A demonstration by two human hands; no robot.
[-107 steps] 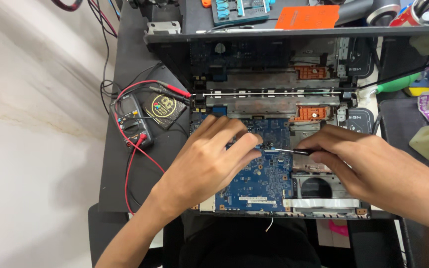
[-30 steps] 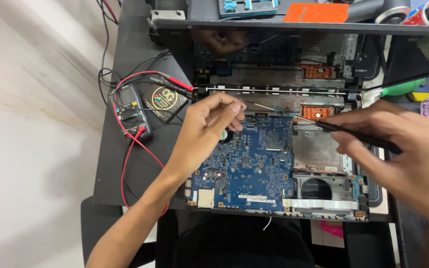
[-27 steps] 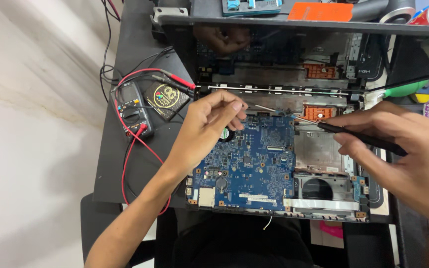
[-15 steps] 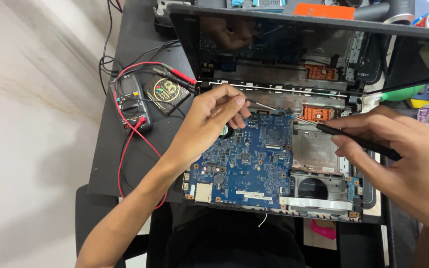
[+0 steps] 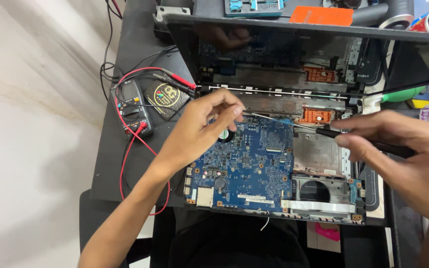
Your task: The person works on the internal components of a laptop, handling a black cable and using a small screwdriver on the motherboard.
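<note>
An opened laptop lies on the black desk with its blue motherboard (image 5: pixel 247 166) exposed in the lower case. My left hand (image 5: pixel 202 126) rests on the board's upper left part, fingers curled and pinched near the top edge by the hinge bar; what it pinches is too small to tell. My right hand (image 5: pixel 403 154) holds a black-handled screwdriver (image 5: pixel 323 132) whose thin metal shaft runs left, its tip close to my left fingertips. Orange parts (image 5: pixel 315 115) sit by the right hinge.
A multimeter (image 5: pixel 131 110) with red and black leads sits at the desk's left, beside a black round-labelled item (image 5: pixel 166 94). The laptop's screen (image 5: pixel 294 54) stands open behind. Tools, an orange card (image 5: pixel 321 15) and clutter fill the back and right edges.
Both hands have kept their places; my left fingers have shifted slightly at the board's top edge. The view has tilted, so the laptop sits a little lower in the picture.
</note>
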